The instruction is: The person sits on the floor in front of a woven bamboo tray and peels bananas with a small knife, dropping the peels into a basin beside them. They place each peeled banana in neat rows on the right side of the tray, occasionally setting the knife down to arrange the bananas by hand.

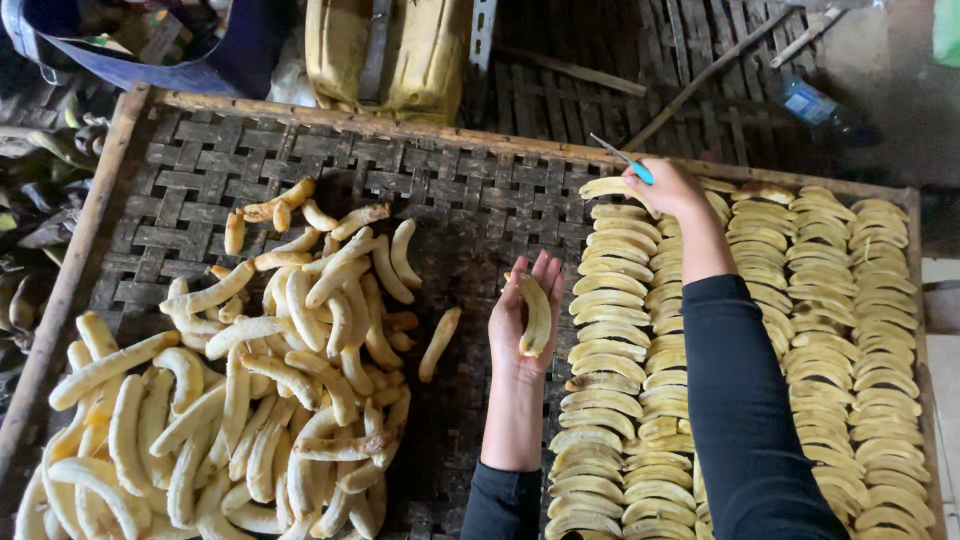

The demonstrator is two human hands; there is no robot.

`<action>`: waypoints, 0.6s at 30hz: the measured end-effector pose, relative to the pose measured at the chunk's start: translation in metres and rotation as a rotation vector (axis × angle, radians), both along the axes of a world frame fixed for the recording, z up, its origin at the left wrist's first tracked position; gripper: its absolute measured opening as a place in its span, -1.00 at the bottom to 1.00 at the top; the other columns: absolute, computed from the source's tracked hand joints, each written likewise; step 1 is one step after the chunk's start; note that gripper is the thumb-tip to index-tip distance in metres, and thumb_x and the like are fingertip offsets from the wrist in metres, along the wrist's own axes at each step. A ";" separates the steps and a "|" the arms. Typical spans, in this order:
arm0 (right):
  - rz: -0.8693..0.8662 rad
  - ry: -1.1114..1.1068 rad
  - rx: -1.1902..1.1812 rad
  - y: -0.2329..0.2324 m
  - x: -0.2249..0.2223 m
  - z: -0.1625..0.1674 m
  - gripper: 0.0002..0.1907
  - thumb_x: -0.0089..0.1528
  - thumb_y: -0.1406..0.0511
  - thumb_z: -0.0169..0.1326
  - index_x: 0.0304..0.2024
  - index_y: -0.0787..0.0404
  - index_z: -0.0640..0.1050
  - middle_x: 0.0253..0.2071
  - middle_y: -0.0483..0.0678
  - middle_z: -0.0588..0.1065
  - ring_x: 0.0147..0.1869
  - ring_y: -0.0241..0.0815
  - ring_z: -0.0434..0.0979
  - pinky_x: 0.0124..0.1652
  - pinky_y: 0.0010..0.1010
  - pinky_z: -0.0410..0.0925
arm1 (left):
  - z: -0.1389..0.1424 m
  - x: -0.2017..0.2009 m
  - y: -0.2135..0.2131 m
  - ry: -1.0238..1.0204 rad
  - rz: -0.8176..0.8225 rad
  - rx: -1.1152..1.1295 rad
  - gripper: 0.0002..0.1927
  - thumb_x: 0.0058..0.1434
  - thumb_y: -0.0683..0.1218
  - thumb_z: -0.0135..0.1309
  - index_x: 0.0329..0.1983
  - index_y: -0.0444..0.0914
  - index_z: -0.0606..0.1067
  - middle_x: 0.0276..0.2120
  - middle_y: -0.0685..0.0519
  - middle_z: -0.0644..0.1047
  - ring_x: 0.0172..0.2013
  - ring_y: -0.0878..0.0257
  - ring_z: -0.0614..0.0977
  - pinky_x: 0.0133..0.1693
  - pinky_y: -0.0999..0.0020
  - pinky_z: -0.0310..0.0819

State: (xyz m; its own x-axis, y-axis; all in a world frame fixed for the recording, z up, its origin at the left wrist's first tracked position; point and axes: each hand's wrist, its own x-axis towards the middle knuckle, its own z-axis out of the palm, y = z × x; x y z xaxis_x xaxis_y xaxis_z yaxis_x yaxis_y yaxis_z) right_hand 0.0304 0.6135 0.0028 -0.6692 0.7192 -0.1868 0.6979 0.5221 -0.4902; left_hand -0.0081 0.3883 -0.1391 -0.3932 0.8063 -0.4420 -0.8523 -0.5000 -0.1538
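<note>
Roughly half is judged done — rows of banana halves [760, 350] are laid beneath the right hand [668, 188], its grip closed on a knife [622, 158] and a slice [612, 187], while a peeled banana half [537, 315] rests in the open left hand [522, 318] — a pile of peeled bananas [240, 390] is left beyond it on the woven rack [470, 200].

A single head-worn camera looks steeply down from close above onto a woven drying rack [300, 170], facing away from the wearer, whose forearms enter from the bottom edge.

banana pile [250, 400] heaped on woven tray [470, 200], left | banana rows [800, 330] laid on it, right | jerrycan [385, 50] set behind tray
</note>
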 end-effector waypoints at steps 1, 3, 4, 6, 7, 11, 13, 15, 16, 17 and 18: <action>-0.023 -0.054 0.067 0.001 0.003 -0.002 -0.83 0.36 0.23 0.17 -0.05 0.14 0.63 -0.22 -0.01 0.64 -0.20 -0.12 0.59 -0.17 -0.23 0.39 | 0.001 0.000 -0.002 -0.004 -0.003 0.003 -0.56 0.46 -0.08 -0.21 0.37 -0.27 0.22 0.36 -0.27 0.31 0.29 -0.10 0.42 0.33 0.05 0.27; -0.050 -0.030 0.047 0.004 0.008 -0.005 -0.82 0.32 0.21 0.20 -0.07 0.11 0.65 -0.19 -0.02 0.63 -0.15 -0.11 0.60 -0.13 -0.24 0.39 | 0.002 -0.002 -0.001 0.002 -0.004 0.002 -0.56 0.46 -0.08 -0.22 0.37 -0.28 0.22 0.36 -0.27 0.31 0.29 -0.09 0.42 0.33 0.06 0.28; -0.060 -0.023 0.035 0.005 0.010 -0.008 -0.81 0.30 0.20 0.22 -0.08 0.10 0.65 -0.18 -0.03 0.62 -0.12 -0.11 0.61 -0.11 -0.24 0.39 | 0.002 -0.002 -0.002 0.003 -0.002 -0.014 -0.56 0.47 -0.08 -0.22 0.38 -0.27 0.22 0.36 -0.26 0.31 0.29 -0.07 0.42 0.33 0.06 0.28; -0.092 0.010 -0.010 0.006 0.012 -0.014 -0.81 0.29 0.20 0.19 -0.08 0.07 0.65 -0.17 -0.06 0.63 -0.12 -0.16 0.61 -0.12 -0.27 0.39 | 0.001 0.000 -0.002 -0.013 0.008 -0.032 -0.55 0.47 -0.08 -0.23 0.38 -0.28 0.22 0.35 -0.27 0.31 0.29 -0.07 0.43 0.32 0.08 0.31; -0.105 0.029 -0.032 0.006 0.013 -0.017 -0.81 0.29 0.20 0.18 -0.08 0.05 0.65 -0.17 -0.08 0.63 -0.12 -0.18 0.61 -0.12 -0.28 0.39 | 0.000 0.001 -0.003 -0.028 0.015 -0.036 -0.55 0.47 -0.08 -0.23 0.39 -0.29 0.22 0.35 -0.28 0.32 0.28 -0.08 0.44 0.31 0.08 0.32; -0.008 0.115 -0.021 0.011 0.020 -0.033 -0.81 0.33 0.23 0.12 -0.03 0.03 0.65 -0.20 -0.07 0.63 -0.15 -0.20 0.59 -0.14 -0.31 0.38 | -0.009 0.009 -0.005 -0.055 0.019 -0.039 -0.56 0.47 -0.10 -0.22 0.37 -0.31 0.23 0.33 -0.29 0.33 0.26 -0.07 0.45 0.29 0.09 0.35; -0.086 0.012 0.012 0.015 0.023 -0.039 -0.81 0.36 0.23 0.10 -0.01 -0.01 0.66 -0.22 -0.05 0.62 -0.19 -0.19 0.56 -0.17 -0.29 0.36 | -0.014 0.012 -0.003 -0.045 0.023 -0.071 -0.57 0.46 -0.10 -0.21 0.37 -0.28 0.21 0.32 -0.25 0.33 0.26 -0.05 0.46 0.28 0.08 0.37; -0.111 -0.006 -0.007 0.019 0.026 -0.044 -0.78 0.34 0.21 0.09 0.01 -0.03 0.66 -0.27 -0.04 0.59 -0.25 -0.17 0.53 -0.22 -0.28 0.33 | -0.018 0.014 0.000 -0.036 0.028 -0.083 -0.57 0.48 -0.08 -0.19 0.37 -0.26 0.19 0.33 -0.21 0.35 0.29 -0.03 0.44 0.30 0.09 0.36; -0.121 -0.016 -0.018 0.020 0.028 -0.049 -0.76 0.34 0.21 0.08 0.02 -0.05 0.66 -0.30 -0.04 0.58 -0.28 -0.15 0.51 -0.25 -0.27 0.32 | -0.019 0.015 0.000 -0.033 0.030 -0.081 -0.58 0.51 -0.06 -0.18 0.38 -0.25 0.17 0.34 -0.18 0.35 0.31 -0.02 0.43 0.32 0.10 0.34; -0.109 0.127 0.050 0.018 0.029 -0.055 -0.79 0.38 0.18 0.07 -0.02 0.03 0.64 -0.29 -0.07 0.58 -0.28 -0.22 0.52 -0.24 -0.34 0.35 | -0.020 0.015 0.000 -0.030 0.033 -0.079 -0.57 0.53 -0.04 -0.17 0.38 -0.24 0.15 0.36 -0.15 0.36 0.34 -0.01 0.41 0.34 0.11 0.32; -0.096 0.269 0.116 0.010 0.030 -0.061 -0.77 0.42 0.14 0.06 -0.06 0.11 0.62 -0.27 -0.10 0.58 -0.28 -0.29 0.53 -0.24 -0.40 0.38 | -0.019 0.017 -0.001 0.042 0.062 -0.132 -0.53 0.50 0.01 -0.20 0.41 -0.21 0.12 0.36 -0.11 0.36 0.35 -0.03 0.38 0.33 0.09 0.27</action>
State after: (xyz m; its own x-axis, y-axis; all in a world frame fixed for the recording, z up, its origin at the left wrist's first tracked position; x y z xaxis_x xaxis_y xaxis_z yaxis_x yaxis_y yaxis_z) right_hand 0.0607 0.6231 -0.0583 -0.6115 0.7877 0.0751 0.6000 0.5234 -0.6050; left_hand 0.0086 0.3872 -0.1585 -0.4607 0.7156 -0.5250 -0.8235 -0.5653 -0.0478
